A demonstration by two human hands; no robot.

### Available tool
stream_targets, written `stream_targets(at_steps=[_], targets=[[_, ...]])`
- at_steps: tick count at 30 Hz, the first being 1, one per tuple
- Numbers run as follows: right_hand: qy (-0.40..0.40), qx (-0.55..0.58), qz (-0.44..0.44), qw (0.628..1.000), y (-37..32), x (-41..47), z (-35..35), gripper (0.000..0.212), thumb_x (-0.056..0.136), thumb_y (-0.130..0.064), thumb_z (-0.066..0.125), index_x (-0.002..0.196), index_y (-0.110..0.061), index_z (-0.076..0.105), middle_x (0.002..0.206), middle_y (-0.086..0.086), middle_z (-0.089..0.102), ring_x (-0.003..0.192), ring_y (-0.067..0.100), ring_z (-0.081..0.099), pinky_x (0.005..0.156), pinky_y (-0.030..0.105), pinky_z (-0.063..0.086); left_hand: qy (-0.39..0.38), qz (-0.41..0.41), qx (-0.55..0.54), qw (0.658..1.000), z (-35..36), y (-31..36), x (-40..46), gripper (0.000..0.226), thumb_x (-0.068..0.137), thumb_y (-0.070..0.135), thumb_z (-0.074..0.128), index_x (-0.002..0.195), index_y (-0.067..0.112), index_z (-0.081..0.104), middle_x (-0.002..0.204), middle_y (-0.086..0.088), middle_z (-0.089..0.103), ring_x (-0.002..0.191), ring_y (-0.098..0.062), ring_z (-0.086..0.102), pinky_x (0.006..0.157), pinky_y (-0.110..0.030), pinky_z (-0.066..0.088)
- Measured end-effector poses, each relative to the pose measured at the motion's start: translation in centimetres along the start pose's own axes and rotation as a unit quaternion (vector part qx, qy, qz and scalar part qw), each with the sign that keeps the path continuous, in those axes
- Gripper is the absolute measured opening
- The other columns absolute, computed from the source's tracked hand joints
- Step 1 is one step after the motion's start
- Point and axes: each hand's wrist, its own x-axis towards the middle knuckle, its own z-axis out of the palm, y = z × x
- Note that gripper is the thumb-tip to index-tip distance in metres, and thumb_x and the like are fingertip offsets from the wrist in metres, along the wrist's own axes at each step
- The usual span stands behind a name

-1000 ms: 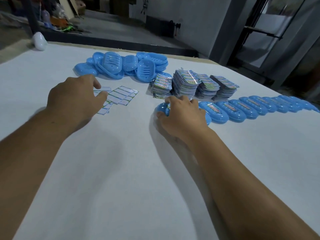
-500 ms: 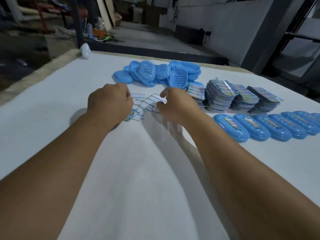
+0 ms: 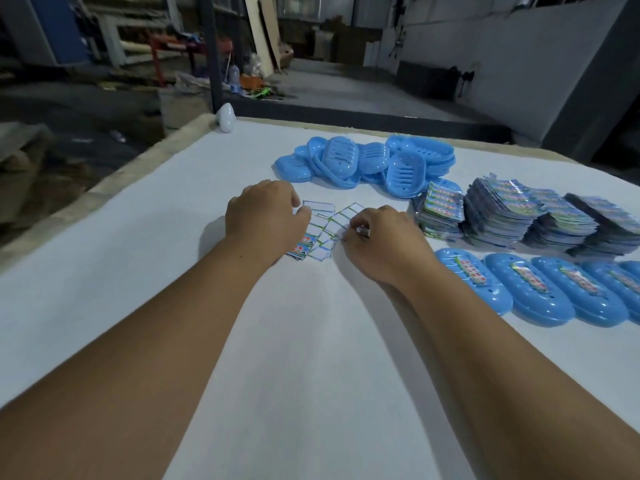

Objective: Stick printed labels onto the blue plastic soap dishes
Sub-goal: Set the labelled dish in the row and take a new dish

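A partly peeled label sheet [image 3: 323,233] lies on the white table [image 3: 311,375] between my hands. My left hand [image 3: 265,218] holds the sheet's left side with curled fingers. My right hand [image 3: 382,242] pinches a label at the sheet's right edge with thumb and fingertips; the label itself is mostly hidden. Behind the sheet is a loose pile of bare blue soap dishes [image 3: 367,164]. A row of labelled blue soap dishes [image 3: 519,289] runs along the right, upside down with labels on top.
Several stacks of printed label sheets [image 3: 519,216] stand right of my right hand, behind the labelled row. A small white object [image 3: 225,118] sits at the table's far left corner. The table's left edge [image 3: 104,188] drops to a cluttered floor.
My right hand left the labelled dish at the row's left end and came over to the label sheet. The left hand stayed on the sheet. The view swung left.
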Motion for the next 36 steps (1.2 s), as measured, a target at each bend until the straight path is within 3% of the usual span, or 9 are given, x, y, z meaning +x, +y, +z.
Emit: stream_targets(at_steps=[5, 8, 11, 18, 21, 28, 31, 33, 36], targets=[[-0.003, 0.004, -0.007, 1.0, 0.1, 0.1, 0.1, 0.029, 0.096, -0.04, 0.052, 0.115, -0.027, 0.07, 0.118, 0.007, 0.065, 0.112, 0.035, 0.057, 0.098, 0.041, 0.047, -0.021, -0.022, 0.003, 1.0, 1.2, -0.6, 4.4, 0.043, 0.091, 0.044, 0.059, 0.13, 0.025, 0.056, 0.127, -0.008, 0.055, 0.117, -0.031, 0.053, 0.093, -0.041, 0.043], [-0.008, 0.013, -0.004, 1.0, 0.1, 0.1, 0.0, 0.029, 0.096, -0.041, 0.052, 0.115, -0.027, 0.07, 0.119, 0.007, 0.064, 0.112, 0.034, 0.057, 0.099, 0.041, 0.046, -0.091, -0.025, 0.033, 0.995, 2.1, -0.7, 7.3, 0.061, 0.093, 0.047, 0.055, 0.147, 0.026, 0.038, 0.138, -0.013, 0.044, 0.126, -0.035, 0.044, 0.099, -0.045, 0.039], [-0.011, 0.017, -0.007, 1.0, 0.3, 0.1, 0.0, 0.03, 0.096, -0.041, 0.052, 0.115, -0.027, 0.069, 0.119, 0.007, 0.064, 0.112, 0.035, 0.056, 0.099, 0.041, 0.046, -0.145, -0.029, 0.069, 0.987, 3.1, -0.8, 9.3, 0.067, 0.093, 0.056, 0.049, 0.152, 0.03, 0.031, 0.144, -0.014, 0.039, 0.131, -0.036, 0.039, 0.105, -0.047, 0.034], [-0.017, 0.018, -0.005, 1.0, 0.4, 0.1, -0.1, 0.03, 0.096, -0.043, 0.052, 0.117, -0.029, 0.068, 0.12, 0.006, 0.061, 0.115, 0.033, 0.054, 0.101, 0.042, 0.045, -0.128, -0.065, 0.068, 0.987, 4.0, -0.5, 10.5, 0.075, 0.076, 0.079, 0.053, 0.128, 0.025, 0.046, 0.128, -0.008, 0.058, 0.12, -0.032, 0.05, 0.096, -0.046, 0.039], [-0.021, 0.021, -0.002, 1.0, 0.2, 0.1, -0.2, 0.031, 0.096, -0.043, 0.052, 0.119, -0.028, 0.068, 0.122, 0.006, 0.061, 0.117, 0.033, 0.053, 0.101, 0.042, 0.044, -0.113, -0.076, 0.081, 0.987, 3.7, -0.4, 10.2, 0.083, 0.072, 0.081, 0.058, 0.128, 0.02, 0.048, 0.126, -0.008, 0.059, 0.118, -0.032, 0.052, 0.093, -0.044, 0.041], [-0.026, 0.026, 0.005, 0.999, 0.1, -0.1, -0.5, 0.032, 0.096, -0.044, 0.053, 0.12, -0.027, 0.067, 0.124, 0.006, 0.062, 0.119, 0.033, 0.053, 0.102, 0.042, 0.045, -0.066, -0.064, 0.02, 0.996, 2.6, 0.0, 9.2, 0.062, 0.079, 0.052, 0.071, 0.121, 0.013, 0.047, 0.114, -0.009, 0.063, 0.103, -0.03, 0.06, 0.079, -0.039, 0.05], [-0.017, 0.055, 0.017, 0.998, 0.2, 0.0, -0.4, 0.038, 0.095, -0.045, 0.056, 0.128, -0.027, 0.063, 0.13, 0.004, 0.061, 0.123, 0.03, 0.053, 0.103, 0.042, 0.044, -0.049, -0.049, -0.042, 0.997, 1.5, 0.4, 7.6, 0.056, 0.078, 0.051, 0.073, 0.113, 0.018, 0.045, 0.096, 0.001, 0.06, 0.091, -0.024, 0.06, 0.07, -0.035, 0.05], [0.01, 0.078, 0.019, 0.997, 0.5, 0.2, -0.5, 0.04, 0.096, -0.042, 0.057, 0.132, -0.025, 0.061, 0.132, 0.005, 0.06, 0.124, 0.028, 0.054, 0.102, 0.041, 0.044, -0.041, -0.031, -0.082, 0.995, 0.5, 0.7, 6.1, 0.052, 0.075, 0.05, 0.074, 0.107, 0.021, 0.045, 0.085, 0.008, 0.054, 0.084, -0.02, 0.06, 0.062, -0.032, 0.046], [0.083, 0.178, 0.054, 0.979, 0.7, 0.5, -0.8, 0.038, 0.098, -0.037, 0.056, 0.134, -0.024, 0.059, 0.131, 0.002, 0.061, 0.118, 0.022, 0.058, 0.097, 0.036, 0.046, -0.057, 0.013, -0.164, 0.985, -0.8, 1.2, 3.5, 0.048, 0.069, 0.046, 0.073, 0.105, 0.027, 0.048, 0.092, 0.013, 0.058, 0.079, -0.004, 0.059, 0.06, -0.024, 0.042]])
